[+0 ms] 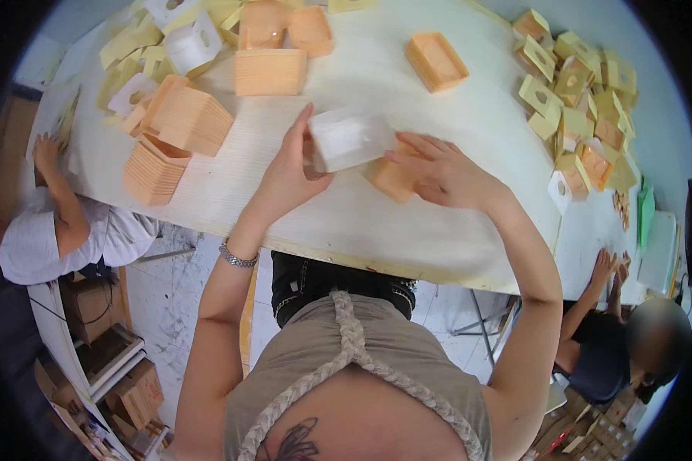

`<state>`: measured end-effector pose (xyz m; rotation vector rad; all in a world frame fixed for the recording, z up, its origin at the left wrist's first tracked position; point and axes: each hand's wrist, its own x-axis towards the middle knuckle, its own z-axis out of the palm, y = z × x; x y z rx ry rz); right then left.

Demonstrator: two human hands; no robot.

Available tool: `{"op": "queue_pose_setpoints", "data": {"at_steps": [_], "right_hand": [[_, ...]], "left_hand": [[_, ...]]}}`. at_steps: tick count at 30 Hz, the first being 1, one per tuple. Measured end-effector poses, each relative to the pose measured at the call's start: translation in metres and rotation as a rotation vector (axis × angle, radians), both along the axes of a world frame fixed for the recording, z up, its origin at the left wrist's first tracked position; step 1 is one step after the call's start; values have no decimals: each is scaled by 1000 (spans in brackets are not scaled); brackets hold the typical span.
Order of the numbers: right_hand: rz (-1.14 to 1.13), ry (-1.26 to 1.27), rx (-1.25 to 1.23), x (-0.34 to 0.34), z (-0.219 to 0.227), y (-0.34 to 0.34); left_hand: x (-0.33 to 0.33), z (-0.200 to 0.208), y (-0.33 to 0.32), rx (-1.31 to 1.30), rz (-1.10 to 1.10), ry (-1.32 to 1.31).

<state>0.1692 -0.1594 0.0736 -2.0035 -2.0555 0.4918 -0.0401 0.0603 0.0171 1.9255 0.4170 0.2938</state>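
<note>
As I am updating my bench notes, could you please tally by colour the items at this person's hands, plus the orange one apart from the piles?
White: 1, the blurred white box in the left hand
Orange: 2, the blurred orange piece at the right hand and the ribbed container or stack apart, counted as one
Total: 3

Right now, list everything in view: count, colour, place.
Table: one, white, upper view
White box: one, white, picture centre
Blurred container: one, orange, right of centre
Ribbed containers: several, orange, left and far table
Holed cartons: many, yellow and white, both table ends
Green item: one, green, right end
Cardboard boxes: several, brown, lower corners
Co-workers: two, white- and dark-clothed, sides
Wristband: one, silver, left wrist
Left hand: one, bare, holding white box
Right hand: one, bare, over blurred container
</note>
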Motion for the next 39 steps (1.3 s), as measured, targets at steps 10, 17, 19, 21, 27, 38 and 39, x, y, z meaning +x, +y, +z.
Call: {"op": "queue_pose_setpoints", "data": {"at_steps": [10,17,19,21,27,38,39], "right_hand": [[-140,-196,47,-22,-1,-27],[-428,-228,-29,-53,8,-29],[-485,-243,54,-59,-8,-35],[-532,-242,173,-73,-22,-36],[-761,-203,345,-102,-51,-26],[-433,-220,378,-83,40,-35],[-371,-288,331,-82,40,-29]], "left_hand": [[2,14,-29,283,-227,-103],[-66,22,-56,374,-250,-259],[-71,27,-63,230,-399,-265],[-67,39,-74,187,-509,-258],[-42,41,-116,218,-659,-43],[-24,-2,-88,508,147,-69],[-26,-8,-87,536,130,-119]]}}
